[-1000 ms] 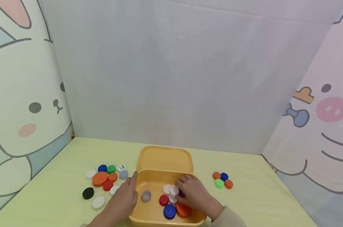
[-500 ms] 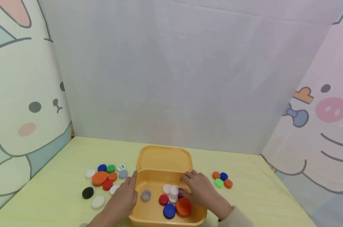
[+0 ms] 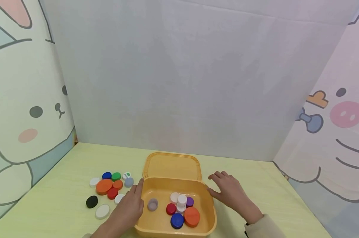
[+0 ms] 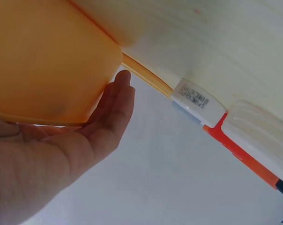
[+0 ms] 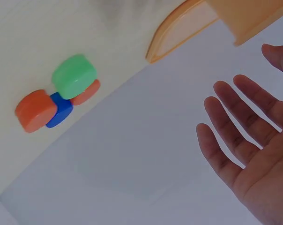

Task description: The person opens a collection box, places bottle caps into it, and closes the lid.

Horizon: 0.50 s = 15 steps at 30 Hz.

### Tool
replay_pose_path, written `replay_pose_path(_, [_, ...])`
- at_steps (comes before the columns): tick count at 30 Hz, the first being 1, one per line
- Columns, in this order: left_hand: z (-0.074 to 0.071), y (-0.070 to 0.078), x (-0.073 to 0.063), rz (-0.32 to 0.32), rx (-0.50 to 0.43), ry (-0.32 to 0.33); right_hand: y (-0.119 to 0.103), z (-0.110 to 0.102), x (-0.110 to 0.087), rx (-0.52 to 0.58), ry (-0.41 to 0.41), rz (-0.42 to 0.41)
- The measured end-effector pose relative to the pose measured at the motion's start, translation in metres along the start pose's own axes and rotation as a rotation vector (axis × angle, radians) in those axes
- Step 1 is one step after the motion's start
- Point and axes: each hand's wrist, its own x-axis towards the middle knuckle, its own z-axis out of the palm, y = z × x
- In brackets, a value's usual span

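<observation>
A yellow plastic box (image 3: 167, 233) stands at the front with bottle caps inside. My left hand (image 3: 131, 205) grips its left wall, fingers along the outer side in the left wrist view. Inside lie a large orange cap (image 3: 192, 217), a blue cap (image 3: 177, 220), a red cap (image 3: 171, 209), a purple cap (image 3: 190, 201), a greyish cap (image 3: 152, 204) and several white caps, one white cap (image 3: 182, 199) atop another. My right hand (image 3: 231, 191) hovers just right of the box. In the right wrist view its fingers (image 5: 244, 112) are spread and hold nothing.
The box's yellow lid (image 3: 172, 166) lies behind it. Left of the box is a group of mixed caps, among them a large orange cap (image 3: 104, 187) and a black cap (image 3: 91, 201). In the right wrist view, a light green cap (image 5: 75, 76) sits with orange and blue caps.
My right hand has drawn back from the caps, out over the box's right rim, uncovering the purple and large orange caps. The left hand has stayed at the left wall.
</observation>
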Motion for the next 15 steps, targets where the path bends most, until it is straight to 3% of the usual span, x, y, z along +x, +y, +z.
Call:
replay_pose_path(9, [-0.001,0.001,-0.001,0.002,-0.001,0.002,0.034,0.01,-0.018,0.052,0.006,0.09])
replay_pose_path(15, [-0.001,0.001,-0.001,-0.003,-0.003,-0.007,0.05,0.021,-0.028,0.035,-0.047,0.147])
